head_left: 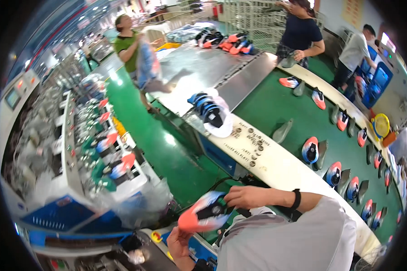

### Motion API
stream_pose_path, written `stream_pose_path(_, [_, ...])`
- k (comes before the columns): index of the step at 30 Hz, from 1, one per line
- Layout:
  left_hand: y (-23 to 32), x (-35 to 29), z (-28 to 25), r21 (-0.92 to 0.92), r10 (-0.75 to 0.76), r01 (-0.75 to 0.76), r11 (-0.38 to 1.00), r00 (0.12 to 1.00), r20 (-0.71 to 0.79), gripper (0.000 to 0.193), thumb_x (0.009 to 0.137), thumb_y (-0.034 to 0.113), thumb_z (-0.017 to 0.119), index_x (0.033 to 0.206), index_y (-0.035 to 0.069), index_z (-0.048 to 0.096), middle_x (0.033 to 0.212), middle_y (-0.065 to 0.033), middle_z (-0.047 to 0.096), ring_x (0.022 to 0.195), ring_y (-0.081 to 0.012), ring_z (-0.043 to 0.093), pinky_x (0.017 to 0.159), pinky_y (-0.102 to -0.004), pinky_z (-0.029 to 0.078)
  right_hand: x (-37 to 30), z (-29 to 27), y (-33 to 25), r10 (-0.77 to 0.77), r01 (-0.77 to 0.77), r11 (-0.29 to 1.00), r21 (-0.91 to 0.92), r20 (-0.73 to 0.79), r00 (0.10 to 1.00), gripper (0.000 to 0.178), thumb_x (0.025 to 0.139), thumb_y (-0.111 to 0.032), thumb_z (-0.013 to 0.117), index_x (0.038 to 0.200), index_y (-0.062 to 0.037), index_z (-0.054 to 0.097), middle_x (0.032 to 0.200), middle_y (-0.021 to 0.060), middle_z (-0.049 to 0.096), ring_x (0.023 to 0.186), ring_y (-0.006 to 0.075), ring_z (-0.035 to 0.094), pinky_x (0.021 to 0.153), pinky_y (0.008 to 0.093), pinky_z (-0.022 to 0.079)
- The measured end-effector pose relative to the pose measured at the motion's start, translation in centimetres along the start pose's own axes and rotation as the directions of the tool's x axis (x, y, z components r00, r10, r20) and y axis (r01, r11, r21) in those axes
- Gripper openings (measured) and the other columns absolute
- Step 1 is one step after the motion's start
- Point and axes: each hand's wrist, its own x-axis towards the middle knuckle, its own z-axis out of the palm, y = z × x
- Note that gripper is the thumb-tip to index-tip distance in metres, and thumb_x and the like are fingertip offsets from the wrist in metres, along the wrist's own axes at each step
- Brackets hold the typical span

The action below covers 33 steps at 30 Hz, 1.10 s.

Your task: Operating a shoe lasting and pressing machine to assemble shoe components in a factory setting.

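Observation:
Between my two hands is a shoe upper (pixel 202 213), orange at the toe, white and blue along the side, with a black opening. Its toe end rests in the fingers of my left hand (pixel 178 244), low in the view. At the heel end, my right hand (pixel 244 197) pinches the black collar; a dark band circles that wrist. The upper is slightly blurred and hangs above the gap between the machine and the conveyor. My grey sleeve hides part of what lies below.
Right, a green conveyor belt (pixel 262 106) carries shoe uppers and grey shoe lasts (pixel 282 131) beside a pale ledge (pixel 280 167). Stacked uppers (pixel 208 110) sit at its corner. Left stands a machine (pixel 95 180) holding several uppers. Beyond, people work around a metal table (pixel 190 67).

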Motion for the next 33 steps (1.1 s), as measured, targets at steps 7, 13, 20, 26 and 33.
stream_pose_path(7, [-1.6, 9.6, 15.2, 0.211, 0.150, -0.149, 0.966, 0.989, 0.013, 0.023, 0.097, 0.021, 0.057, 0.096, -0.001, 0.063, 0.085, -0.0109, 0.065, 0.075, -0.0246, 0.065, 0.073, -0.0394, 0.056, -14.9, -6.6, 16.9, 0.476, -0.934, 0.303, -0.191, -0.818, 0.322, 0.020, 0.079, -0.013, 0.069, 0.095, -0.0058, 0.059, 0.092, 0.0119, 0.059, 0.082, 0.0331, 0.062, 0.069, 0.0422, 0.054])
stream_pose_path(13, [-2.5, 18.3, 23.3, 0.327, -0.130, 0.092, 0.941, 0.987, 0.097, 0.049, 0.101, 0.040, 0.048, 0.114, -0.008, 0.053, 0.106, -0.0218, 0.066, 0.099, -0.0328, 0.066, 0.093, -0.0432, 0.052, -15.7, -8.4, 28.9, 0.841, -0.983, -0.156, 0.100, -0.508, -0.186, 0.058, 0.078, -0.028, 0.072, 0.119, 0.0056, 0.047, 0.113, 0.0217, 0.055, 0.081, 0.0399, 0.067, 0.070, 0.0481, 0.056])
stream_pose_path(20, [-6.0, 33.6, 34.7, 0.259, -0.303, 0.250, 0.933, 0.934, 0.188, 0.083, 0.099, 0.055, 0.041, 0.142, -0.014, 0.024, 0.143, -0.0296, 0.039, 0.132, -0.0393, 0.043, 0.112, -0.0485, 0.035, -9.7, -16.4, 31.6, 0.930, -0.956, 0.236, 0.177, -0.327, 0.169, 0.040, 0.078, -0.023, 0.068, 0.112, -0.0025, 0.061, 0.089, 0.0209, 0.067, 0.077, 0.0392, 0.066, 0.068, 0.0489, 0.053])
stream_pose_path(26, [-8.6, 45.5, 39.3, -0.311, -0.258, 0.287, 0.906, 0.957, 0.133, 0.110, 0.085, 0.064, 0.059, 0.145, -0.014, 0.011, 0.153, -0.0294, 0.021, 0.141, -0.0418, 0.027, 0.118, -0.0522, 0.023, 10.7, -19.4, 51.5, 0.442, -0.536, 0.834, 0.130, -0.738, 0.509, 0.034, 0.083, -0.025, 0.067, 0.110, -0.0053, 0.061, 0.104, 0.0151, 0.064, 0.104, 0.0335, 0.059, 0.088, 0.0447, 0.048])
stream_pose_path(33, [-9.9, 49.7, 38.2, -0.651, -0.205, 0.188, 0.735, 0.977, 0.051, 0.122, 0.077, 0.063, 0.071, 0.146, -0.010, 0.002, 0.155, -0.0215, 0.019, 0.142, -0.0357, 0.026, 0.120, -0.0492, 0.020, 17.3, -17.8, 64.7, 0.828, -0.827, 0.558, -0.070, 0.124, 0.548, 0.083, 0.069, -0.071, 0.063, 0.116, -0.0035, 0.067, 0.111, 0.0176, 0.069, 0.106, 0.0341, 0.065, 0.090, 0.0401, 0.050])
